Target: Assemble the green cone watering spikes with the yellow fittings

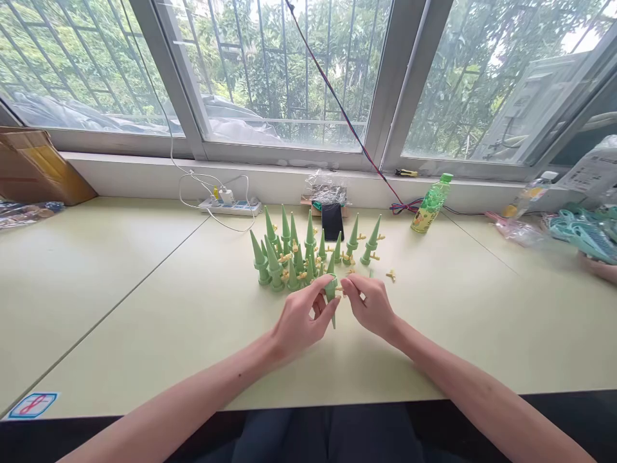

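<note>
My left hand grips a green plastic watering spike, its tip pointing down toward the table. From the right, my right hand is closed in a pinch on a small yellow valve at the spike's side. The fingertips partly cover the valve, so I cannot tell how far it sits in the spike. Just beyond my hands stand several more green spikes, points up, many with yellow valves on their sides. A loose yellow valve lies to the right of them.
Behind the spikes lies a black phone against a small box with clear plastic wrap. A power strip with white cables is back left. A green-capped bottle stands back right, and bagged items lie at the far right.
</note>
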Action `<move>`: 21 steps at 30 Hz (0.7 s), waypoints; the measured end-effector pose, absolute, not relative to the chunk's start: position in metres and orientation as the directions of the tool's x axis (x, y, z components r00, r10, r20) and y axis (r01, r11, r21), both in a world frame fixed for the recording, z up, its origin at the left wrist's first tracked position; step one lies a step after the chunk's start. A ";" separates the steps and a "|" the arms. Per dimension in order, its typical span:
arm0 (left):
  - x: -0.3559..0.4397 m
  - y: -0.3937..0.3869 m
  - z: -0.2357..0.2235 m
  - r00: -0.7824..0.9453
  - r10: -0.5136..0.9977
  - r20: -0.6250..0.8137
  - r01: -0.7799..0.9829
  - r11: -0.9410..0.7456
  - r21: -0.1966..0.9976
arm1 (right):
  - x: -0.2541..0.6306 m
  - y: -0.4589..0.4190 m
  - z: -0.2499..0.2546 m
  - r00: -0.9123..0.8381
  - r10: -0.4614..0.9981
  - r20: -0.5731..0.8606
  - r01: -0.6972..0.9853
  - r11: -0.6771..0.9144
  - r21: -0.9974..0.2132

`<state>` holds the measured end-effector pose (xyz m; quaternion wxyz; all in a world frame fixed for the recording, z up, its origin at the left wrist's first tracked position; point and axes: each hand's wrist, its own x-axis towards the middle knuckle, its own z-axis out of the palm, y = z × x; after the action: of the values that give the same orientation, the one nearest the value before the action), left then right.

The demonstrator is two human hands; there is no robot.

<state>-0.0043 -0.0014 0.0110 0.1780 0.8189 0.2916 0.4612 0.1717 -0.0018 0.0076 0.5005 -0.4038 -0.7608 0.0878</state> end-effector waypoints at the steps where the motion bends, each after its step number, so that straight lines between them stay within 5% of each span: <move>1: -0.004 -0.001 0.011 0.414 0.624 0.662 0.306 -0.781 0.545 | 0.172 -0.002 0.008 -0.171 0.713 0.680 0.528 0.649 -0.548; 8: -0.004 0.000 0.010 0.433 0.598 0.674 0.289 -0.801 0.524 | 0.172 -0.001 0.009 -0.149 0.729 0.668 0.536 0.627 -0.565; 21: -0.008 0.002 0.020 0.330 0.834 0.443 0.102 -0.498 0.861 | 0.177 -0.003 0.016 -0.058 0.601 0.797 0.489 0.713 -0.502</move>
<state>-0.0082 0.0022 0.0198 0.3816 0.7207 0.3246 0.4792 0.1767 -0.0029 0.0161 0.5743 -0.3756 -0.7258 0.0485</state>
